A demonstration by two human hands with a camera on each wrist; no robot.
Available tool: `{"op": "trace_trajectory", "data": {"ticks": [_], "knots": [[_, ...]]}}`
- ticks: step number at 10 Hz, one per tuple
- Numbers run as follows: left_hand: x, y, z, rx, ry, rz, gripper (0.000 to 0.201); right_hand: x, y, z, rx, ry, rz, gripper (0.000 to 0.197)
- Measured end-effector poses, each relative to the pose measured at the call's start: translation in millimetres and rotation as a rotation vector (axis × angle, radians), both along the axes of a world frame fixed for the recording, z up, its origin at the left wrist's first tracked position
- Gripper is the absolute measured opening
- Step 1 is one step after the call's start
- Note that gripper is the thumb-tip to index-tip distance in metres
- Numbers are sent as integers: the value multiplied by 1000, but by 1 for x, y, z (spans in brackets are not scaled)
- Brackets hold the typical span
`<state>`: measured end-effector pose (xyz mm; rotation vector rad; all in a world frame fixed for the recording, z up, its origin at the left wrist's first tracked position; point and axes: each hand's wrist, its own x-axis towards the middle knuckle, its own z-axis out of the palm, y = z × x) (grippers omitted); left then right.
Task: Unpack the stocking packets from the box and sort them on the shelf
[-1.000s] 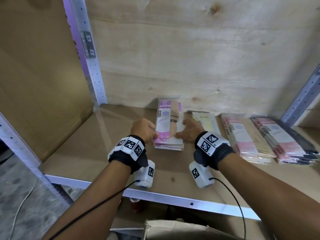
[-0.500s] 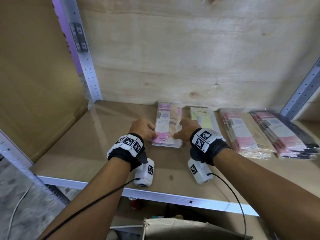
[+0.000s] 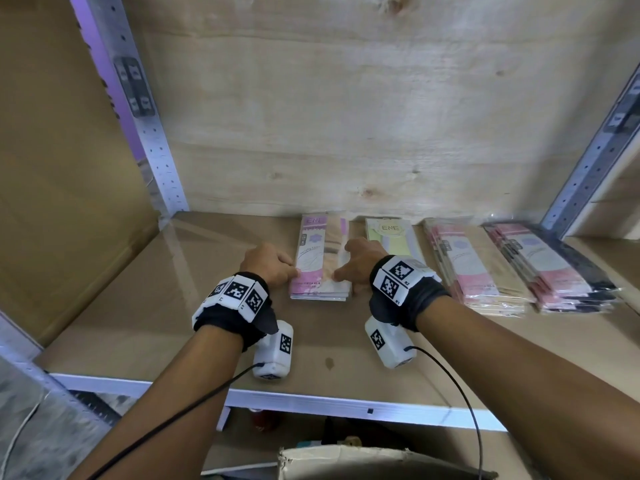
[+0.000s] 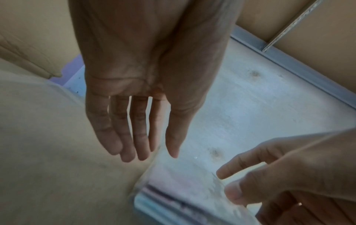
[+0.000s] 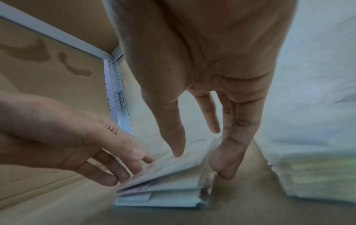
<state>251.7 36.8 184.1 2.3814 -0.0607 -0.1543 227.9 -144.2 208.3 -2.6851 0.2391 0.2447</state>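
Note:
A small stack of purple-and-pink stocking packets (image 3: 321, 261) lies flat near the back of the brown shelf board (image 3: 156, 306). My left hand (image 3: 275, 265) is at the stack's left edge and my right hand (image 3: 358, 264) at its right edge. In the left wrist view the left hand (image 4: 138, 137) has straight fingers reaching down to the stack (image 4: 183, 190). The right wrist view shows the right hand (image 5: 202, 137) with straight fingers, tips against the stack's (image 5: 169, 182) right side. Neither hand holds anything.
Right of the purple stack lie a green packet pile (image 3: 394, 237), a pink stack (image 3: 474, 268) and a pink-and-dark stack (image 3: 550, 268). Metal uprights (image 3: 145, 116) frame the bay. A white rail (image 3: 311, 405) edges the shelf front. A cardboard box (image 3: 363, 462) sits below.
Both hands stay on either side of the purple stack. The view has shifted a little; nothing was picked up or let go.

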Motion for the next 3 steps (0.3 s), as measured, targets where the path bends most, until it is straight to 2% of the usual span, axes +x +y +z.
{"op": "trace_trajectory", "data": {"ticks": [1,2,3], "knots": [[-6,-1,14,82,-92,-17,7,-10,-6,4,4,-70,23,61],[-13,-4,23,78,-167,9,16,-29,-16,10,61,-123,59,58],[-25,-9,29,-4,-187,11,15,-50,-34,8,352,-140,87,36]]}}
